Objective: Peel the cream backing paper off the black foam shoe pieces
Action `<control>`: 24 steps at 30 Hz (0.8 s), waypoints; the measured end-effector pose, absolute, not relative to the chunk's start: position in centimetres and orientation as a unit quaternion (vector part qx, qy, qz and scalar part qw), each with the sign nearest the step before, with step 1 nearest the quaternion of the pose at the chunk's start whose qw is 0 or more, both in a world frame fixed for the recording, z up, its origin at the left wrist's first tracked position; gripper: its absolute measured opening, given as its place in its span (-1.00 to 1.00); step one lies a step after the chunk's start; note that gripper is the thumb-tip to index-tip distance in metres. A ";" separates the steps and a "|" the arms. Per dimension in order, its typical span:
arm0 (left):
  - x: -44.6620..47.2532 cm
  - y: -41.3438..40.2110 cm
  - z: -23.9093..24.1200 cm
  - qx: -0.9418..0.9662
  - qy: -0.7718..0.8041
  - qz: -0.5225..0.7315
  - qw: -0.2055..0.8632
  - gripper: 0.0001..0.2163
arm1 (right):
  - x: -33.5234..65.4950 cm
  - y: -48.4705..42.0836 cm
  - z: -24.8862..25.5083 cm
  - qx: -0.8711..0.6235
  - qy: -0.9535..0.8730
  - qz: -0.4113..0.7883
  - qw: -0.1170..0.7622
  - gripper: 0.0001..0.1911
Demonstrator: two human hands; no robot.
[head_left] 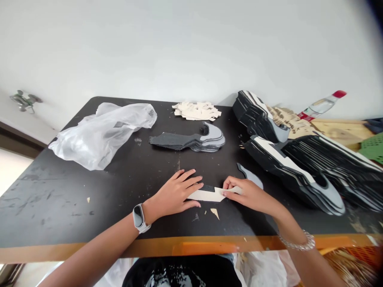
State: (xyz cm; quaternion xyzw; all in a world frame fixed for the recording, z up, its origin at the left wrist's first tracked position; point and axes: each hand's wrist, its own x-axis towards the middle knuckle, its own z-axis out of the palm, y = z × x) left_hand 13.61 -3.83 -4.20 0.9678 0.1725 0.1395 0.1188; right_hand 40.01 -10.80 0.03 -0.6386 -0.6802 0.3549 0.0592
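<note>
A white strip [207, 195] with an angled cutout lies along a dark fabric piece [208, 187] with a curved grey end, which looks like a shoe upper part. Its right end is pinched between the thumb and fingers of my right hand [247, 194]. My left hand [176, 194] rests flat with spread fingers across the left end of the strip and fabric. The right hand hides part of the fabric piece. Just beyond the hands sits a small stack of similar grey and black pieces [191, 140]. A pile of loose white strips [197, 111] lies behind that stack.
A crumpled clear plastic bag [104, 131] lies at the left of the black table [60, 207]. Stacks of pieces with white strips [295, 171] fill the right side. Behind them are a tilted bottle [321, 107] and a green basket [372, 147]. Small scraps [214, 213] lie near the front edge.
</note>
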 end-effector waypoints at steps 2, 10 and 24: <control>13.6 -4.0 -4.4 0.967 0.168 0.143 0.129 -0.58 | 39.9 -11.2 -0.2 -0.645 -0.673 0.353 0.081 -0.80; 13.9 -4.8 -4.7 0.956 0.185 0.168 0.157 -0.64 | 34.6 -12.4 1.7 -0.582 -0.655 0.433 0.214 -0.81; 12.1 -4.6 -2.4 0.907 0.220 0.175 0.315 -0.57 | 33.9 -15.7 -0.4 -0.497 -0.390 0.551 0.545 -0.61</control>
